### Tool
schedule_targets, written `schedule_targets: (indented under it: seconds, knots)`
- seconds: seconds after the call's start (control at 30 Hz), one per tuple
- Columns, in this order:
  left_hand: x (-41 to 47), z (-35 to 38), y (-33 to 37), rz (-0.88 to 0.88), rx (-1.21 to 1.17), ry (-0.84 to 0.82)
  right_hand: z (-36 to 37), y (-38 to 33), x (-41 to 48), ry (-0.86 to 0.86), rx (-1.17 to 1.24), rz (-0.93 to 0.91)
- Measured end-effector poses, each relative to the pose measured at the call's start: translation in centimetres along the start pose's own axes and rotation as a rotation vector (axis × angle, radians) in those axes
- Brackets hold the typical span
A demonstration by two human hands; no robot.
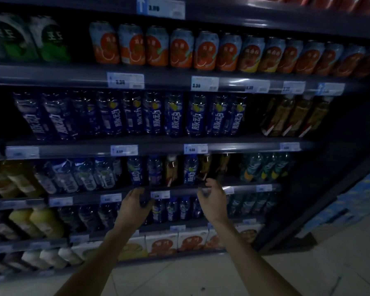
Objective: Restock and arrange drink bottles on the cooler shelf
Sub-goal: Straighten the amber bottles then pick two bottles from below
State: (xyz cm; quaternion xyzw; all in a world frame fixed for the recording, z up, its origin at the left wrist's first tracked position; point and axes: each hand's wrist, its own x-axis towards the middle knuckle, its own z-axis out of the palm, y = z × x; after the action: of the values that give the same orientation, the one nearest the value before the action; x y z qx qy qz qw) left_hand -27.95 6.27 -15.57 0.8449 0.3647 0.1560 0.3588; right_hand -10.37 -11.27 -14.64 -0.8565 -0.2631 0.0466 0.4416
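The scene is dim. My left hand (135, 201) curls round a dark bottle (145, 198) held in front of the shelf rail (179, 189). My right hand (212, 196) is at the same rail, with thumb and fingers closed on the base of a dark bottle (202, 184) at the shelf's front edge. Behind my hands stand blue-labelled bottles (190, 169) mixed with amber tea bottles (172, 169). The shelf above holds a full row of blue-labelled bottles (173, 116), with three amber bottles (295, 116) to their right.
Orange-and-blue cans (179, 49) fill the upper shelf, with green packs (49, 39) to their left. Yellow juice bottles (9, 178) stand at left and juice cartons (161, 244) on the bottom shelf. Blue cases (355, 199) are stacked at right. Tiled floor (201, 274) lies below.
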Motion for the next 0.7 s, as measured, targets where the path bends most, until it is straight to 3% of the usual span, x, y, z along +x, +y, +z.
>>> schedule_targets:
  seconds: [0.43,0.7]
  knots:
    - [6.2,4.3,-1.1,-0.075,-0.061,0.004,6.6,3.1,4.7,-0.127,-0.032,0.032]
    - [13.1,8.9,0.5,-0.046,-0.124,0.102,7.6,6.4,10.9,-0.021,-0.019,0.048]
